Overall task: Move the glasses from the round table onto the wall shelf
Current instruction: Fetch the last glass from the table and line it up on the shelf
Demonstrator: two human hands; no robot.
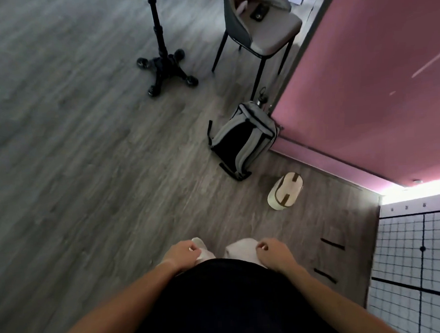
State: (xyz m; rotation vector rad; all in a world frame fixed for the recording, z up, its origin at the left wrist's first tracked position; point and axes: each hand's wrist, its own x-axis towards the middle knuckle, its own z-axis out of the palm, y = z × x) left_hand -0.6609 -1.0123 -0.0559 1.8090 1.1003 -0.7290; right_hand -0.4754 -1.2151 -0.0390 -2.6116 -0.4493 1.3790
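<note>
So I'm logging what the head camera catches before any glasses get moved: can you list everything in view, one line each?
table pedestal: one, black, four-footed base on the floor, upper middle; tabletop barely in frame
chair: one, dark frame with beige seat, right of the pedestal; small dark item on the seat
backpack: one, grey and black, on the floor by the pink wall
small bag: one, cream with brown trim, on the floor nearer the person
wall: pink, right side
gridded mat: one, white with black lines, lower right
floor: grey wood planks
glasses and shelf: not visible
left hand: loosely curled, empty
right hand: loosely curled, empty
</note>
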